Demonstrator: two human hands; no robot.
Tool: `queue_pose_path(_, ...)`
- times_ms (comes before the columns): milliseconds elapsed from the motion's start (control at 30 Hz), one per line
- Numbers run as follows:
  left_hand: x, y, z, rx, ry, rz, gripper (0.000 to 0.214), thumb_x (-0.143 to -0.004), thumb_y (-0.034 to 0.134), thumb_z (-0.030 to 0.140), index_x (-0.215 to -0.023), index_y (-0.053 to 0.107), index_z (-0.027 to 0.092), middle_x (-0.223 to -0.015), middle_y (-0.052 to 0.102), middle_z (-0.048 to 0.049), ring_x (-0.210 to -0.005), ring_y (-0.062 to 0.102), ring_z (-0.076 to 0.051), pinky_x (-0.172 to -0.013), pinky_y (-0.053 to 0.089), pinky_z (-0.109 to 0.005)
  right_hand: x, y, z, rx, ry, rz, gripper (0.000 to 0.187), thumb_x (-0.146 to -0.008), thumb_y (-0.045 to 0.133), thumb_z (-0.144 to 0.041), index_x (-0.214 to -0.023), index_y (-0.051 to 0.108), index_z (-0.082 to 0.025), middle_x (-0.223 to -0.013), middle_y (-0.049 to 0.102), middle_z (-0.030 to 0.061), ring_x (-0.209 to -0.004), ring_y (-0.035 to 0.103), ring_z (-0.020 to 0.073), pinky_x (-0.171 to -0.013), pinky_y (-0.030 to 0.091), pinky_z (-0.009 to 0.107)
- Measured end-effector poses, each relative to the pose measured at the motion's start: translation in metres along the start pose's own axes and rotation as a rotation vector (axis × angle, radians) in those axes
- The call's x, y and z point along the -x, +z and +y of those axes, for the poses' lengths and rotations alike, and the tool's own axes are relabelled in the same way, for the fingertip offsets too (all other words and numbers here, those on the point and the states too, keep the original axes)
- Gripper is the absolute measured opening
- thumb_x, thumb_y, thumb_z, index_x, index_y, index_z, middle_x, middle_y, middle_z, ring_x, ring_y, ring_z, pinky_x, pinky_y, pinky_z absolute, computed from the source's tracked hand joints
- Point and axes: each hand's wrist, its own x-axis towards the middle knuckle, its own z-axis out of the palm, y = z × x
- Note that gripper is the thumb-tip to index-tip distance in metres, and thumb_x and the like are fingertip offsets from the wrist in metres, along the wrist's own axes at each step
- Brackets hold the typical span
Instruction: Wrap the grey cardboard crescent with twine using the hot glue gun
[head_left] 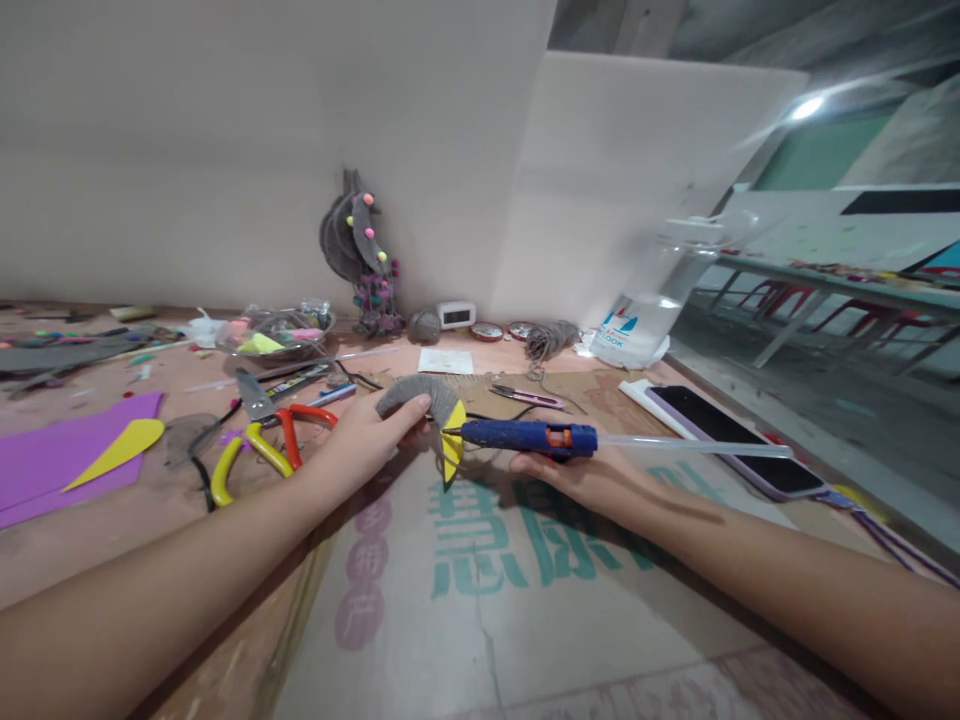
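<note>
My left hand (394, 425) pinches a curved piece wrapped in grey yarn (426, 392), its thumb lying on top. The end of that piece shows bare yellow (453, 450), tapering to a point that hangs downward. In my right hand (570, 475) is a blue hot glue gun (529, 437), held level, with a long clear glue stick (697, 447) sticking out of its back. The gun's nozzle meets the yellow part in the view; whether it touches, I cannot tell. A grey yarn strand dangles near the piece.
A printed cardboard sheet (420, 620) lies under my hands. To the left are pliers (259, 455), purple sheets (67, 455) and a yellow cutout (124, 448). A phone (739, 440) and a water jug (637, 315) stand right. A grey yarn ornament (360, 250) leans at the back.
</note>
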Motion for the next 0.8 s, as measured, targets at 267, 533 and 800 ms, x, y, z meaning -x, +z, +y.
queue_pose_path(267, 0.001, 0.001, 0.002, 0.012, -0.024, 0.011, 0.030, -0.075, 0.052, 0.043, -0.061, 0.052, 0.016, -0.057, 0.053, 0.0019, -0.052, 0.047, -0.012, -0.049, 0.034, -0.021, 0.000, 0.001, -0.002, -0.024, 0.036, -0.029, 0.019, -0.066, 0.066, -0.035, -0.079, 0.056, -0.025, -0.084, 0.065, 0.0025, -0.078, 0.061, 0.0232, -0.070, 0.050, 0.034)
queue_pose_path(533, 0.000, 0.000, 0.000, 0.017, -0.014, -0.016, 0.029, -0.075, 0.051, 0.043, -0.062, 0.052, 0.016, -0.057, 0.052, 0.0020, -0.053, 0.047, -0.012, -0.052, 0.035, -0.022, -0.003, 0.004, 0.015, 0.022, -0.124, -0.043, 0.023, -0.071, 0.062, -0.040, -0.088, 0.059, -0.025, -0.098, 0.064, 0.0032, -0.089, 0.061, 0.0218, -0.083, 0.048, 0.036)
queue_pose_path(800, -0.001, 0.000, -0.002, 0.025, 0.013, -0.016, 0.031, -0.075, 0.051, 0.043, -0.060, 0.051, 0.016, -0.056, 0.053, 0.0015, -0.052, 0.046, -0.012, -0.051, 0.035, -0.022, 0.001, 0.001, 0.005, 0.003, -0.030, -0.072, 0.018, -0.070, 0.062, -0.041, -0.072, 0.059, -0.024, -0.075, 0.065, 0.0018, -0.074, 0.060, 0.0220, -0.066, 0.050, 0.033)
